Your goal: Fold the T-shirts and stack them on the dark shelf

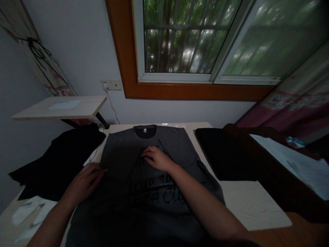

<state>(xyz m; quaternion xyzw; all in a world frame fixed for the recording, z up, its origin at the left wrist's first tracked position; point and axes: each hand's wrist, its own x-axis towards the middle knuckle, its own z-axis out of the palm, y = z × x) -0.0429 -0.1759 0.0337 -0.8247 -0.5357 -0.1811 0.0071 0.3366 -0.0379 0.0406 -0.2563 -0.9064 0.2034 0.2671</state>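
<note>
A dark grey T-shirt (177,137) lies spread on a pale table, its neckline at the far side and black lettering across its chest. My left hand (88,176) rests at the shirt's left edge, fingers stretched towards the cloth. Near the middle of the chest, my right hand (155,158) touches the fabric with its fingers extended and the thumb apart. Beneath that hand, a folded-in sleeve (123,161) appears to lie over the shirt's left side. My right forearm covers part of the lettering.
Black cloth (59,157) is heaped on the left, below a small raised shelf (59,106). White pieces (28,212) lie near the front left. A folded black stack (226,151) sits on the right, beside a dark surface bearing a white sheet (290,161). A window is behind.
</note>
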